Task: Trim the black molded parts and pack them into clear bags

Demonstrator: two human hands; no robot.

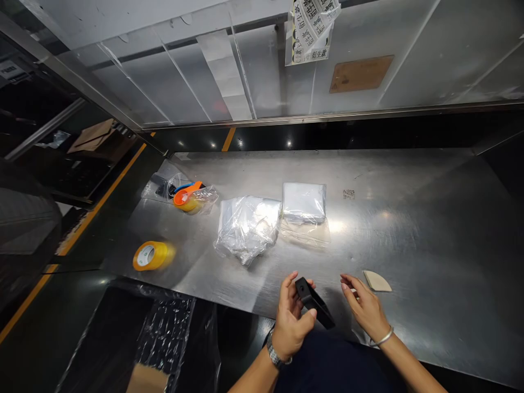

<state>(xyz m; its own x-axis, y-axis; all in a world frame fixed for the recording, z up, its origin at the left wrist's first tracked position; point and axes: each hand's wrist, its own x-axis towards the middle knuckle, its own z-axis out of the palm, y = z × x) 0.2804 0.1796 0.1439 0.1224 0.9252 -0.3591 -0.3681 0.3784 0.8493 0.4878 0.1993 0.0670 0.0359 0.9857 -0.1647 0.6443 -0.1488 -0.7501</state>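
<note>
The person's left hand (291, 322), a metal watch (275, 353) on its wrist, grips a black block (314, 303) at the near edge of a steel table (409, 218). The fingers curl up behind the block and the thumb presses against its side, so the block sits tilted in the hand, with a small round hole showing at its upper end. The right hand (364, 311), with a silver bangle (381, 337) at the wrist, hangs just right of the block and apart from it, fingers loosely spread and curved, gripping nothing that can be seen. A beige paper scrap (377, 281) lies on the table just beyond those fingers. Farther left on the table sit a yellow roll of tape (150, 255), an orange scoop (187, 197) in loose clear plastic, and a small bag of dark items (164, 185). Toward the middle lie a crumpled plastic bundle (248, 229) and, just right of it, a flat silver packet (304, 203) on a clear sheet (305, 232). Black bubble wrap (164, 333) and a cardboard box (146, 379) lie below the table's near left edge.
</note>
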